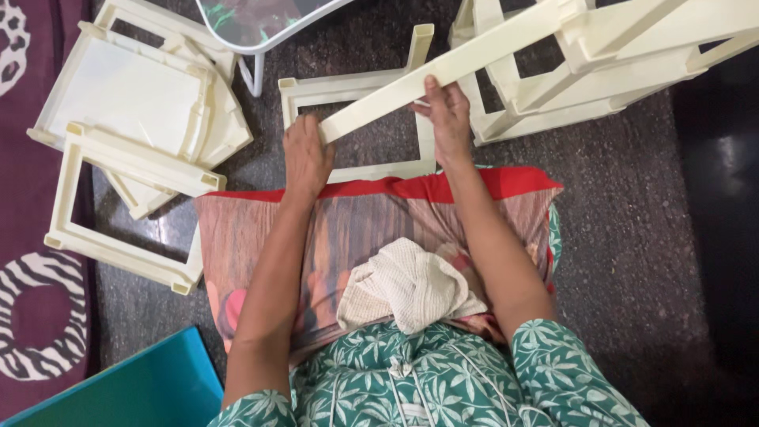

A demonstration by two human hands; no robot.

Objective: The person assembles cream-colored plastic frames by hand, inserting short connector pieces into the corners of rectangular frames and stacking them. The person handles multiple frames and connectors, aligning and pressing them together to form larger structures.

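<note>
Nearest the camera, a crumpled cream waffle-weave cloth [407, 289] lies on the lap, over a brown and red patterned skirt [348, 225]. At seven o'clock a teal flat board [142, 387] juts in at the frame's corner.

Further out, the left hand [306, 154] is closed over the lower end of a long cream plastic rail [466, 63], thumb and fingers wrapped on it. The right hand [448, 119] grasps the same rail further up, fingers curled over its edge. The rail runs diagonally from eleven o'clock of the lap toward one o'clock, where it joins a cream plastic rack frame [585, 71] lying tilted on the dark speckled stone floor [624, 237]; whether the joint is seated cannot be told.

Beneath the rail, at twelve o'clock, an open rectangular cream plastic frame [360, 170] lies flat on the floor. At ten o'clock, stacked cream plastic shelf trays [126, 95] rest beside another open cream frame [118, 253]. Far left, a maroon patterned rug [32, 316].
</note>
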